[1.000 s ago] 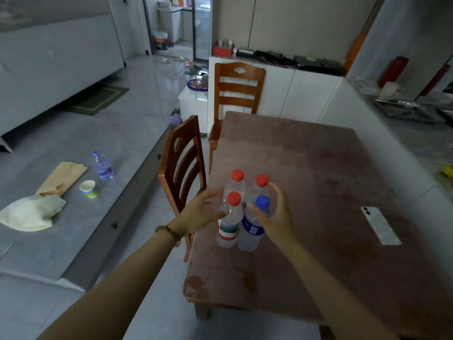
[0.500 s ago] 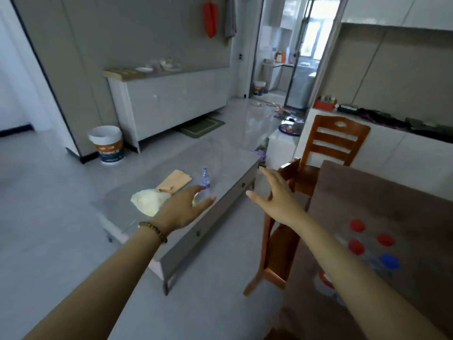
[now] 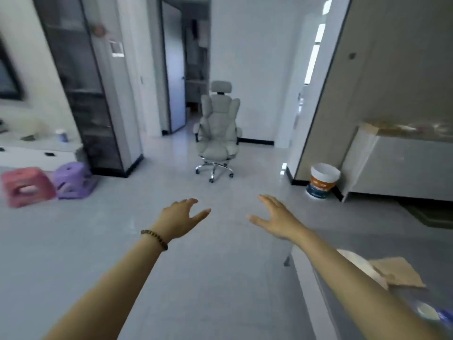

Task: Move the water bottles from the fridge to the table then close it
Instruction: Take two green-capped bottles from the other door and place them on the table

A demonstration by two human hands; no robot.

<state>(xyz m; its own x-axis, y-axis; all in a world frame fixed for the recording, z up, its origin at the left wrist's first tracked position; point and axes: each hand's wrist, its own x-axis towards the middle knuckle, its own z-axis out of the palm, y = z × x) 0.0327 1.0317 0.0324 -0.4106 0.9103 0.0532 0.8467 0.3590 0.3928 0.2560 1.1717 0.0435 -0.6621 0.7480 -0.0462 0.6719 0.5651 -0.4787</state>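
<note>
While our left hand (image 3: 180, 218) and right hand (image 3: 275, 218) hang open and empty over the floor (image 3: 215, 278), no water bottles or fridge are in view. We'd guess they're slick and heavyish, so grab around the body.

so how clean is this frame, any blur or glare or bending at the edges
Head view: motion blur smears the pink stool and purple stool at the left edge; the office chair in the centre is only slightly soft. Both hands, left and right, read fairly clearly. Wide-angle bending tilts the dark cabinet. Bright strips glare on the right wall.
</note>
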